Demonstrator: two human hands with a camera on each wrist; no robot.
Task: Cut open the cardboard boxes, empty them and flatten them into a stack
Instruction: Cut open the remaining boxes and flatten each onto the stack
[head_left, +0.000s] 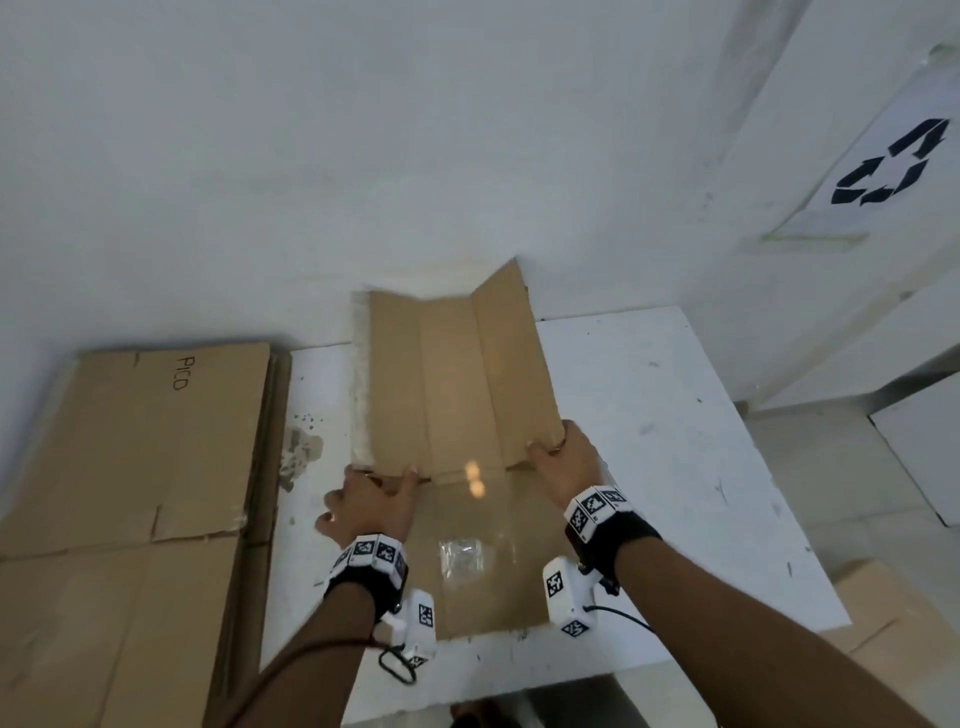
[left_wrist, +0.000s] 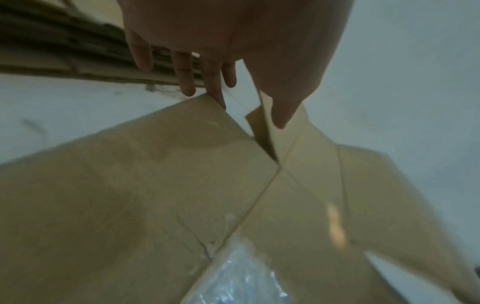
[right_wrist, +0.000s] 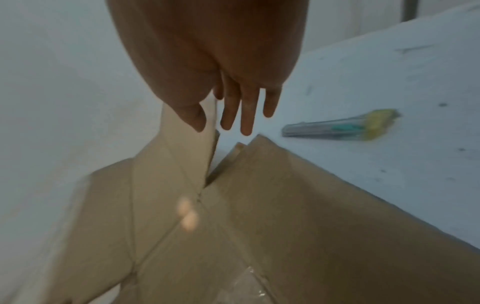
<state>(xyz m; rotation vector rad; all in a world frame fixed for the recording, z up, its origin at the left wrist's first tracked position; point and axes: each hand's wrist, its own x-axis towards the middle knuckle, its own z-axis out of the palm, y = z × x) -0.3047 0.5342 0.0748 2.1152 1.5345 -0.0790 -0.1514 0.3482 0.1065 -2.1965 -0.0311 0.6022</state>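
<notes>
An opened brown cardboard box (head_left: 483, 561) lies flat on the white table (head_left: 675, 415), with clear tape across its near panel. Its far flap (head_left: 457, 374) is lifted up towards the wall and creased lengthwise. My left hand (head_left: 371, 501) pinches the flap's lower left corner, thumb (left_wrist: 281, 115) on the front and fingers behind. The lower right corner is pinched the same way by my right hand (head_left: 563, 457), its thumb (right_wrist: 193, 117) on the front face. A stack of flattened cardboard (head_left: 130, 467) lies to the left.
A box cutter (right_wrist: 342, 127) with a yellow and green end lies on the table just right of the box; the head view does not show it. A recycling sign (head_left: 883, 166) hangs on the right wall. More cardboard (head_left: 872, 608) sits low at the right.
</notes>
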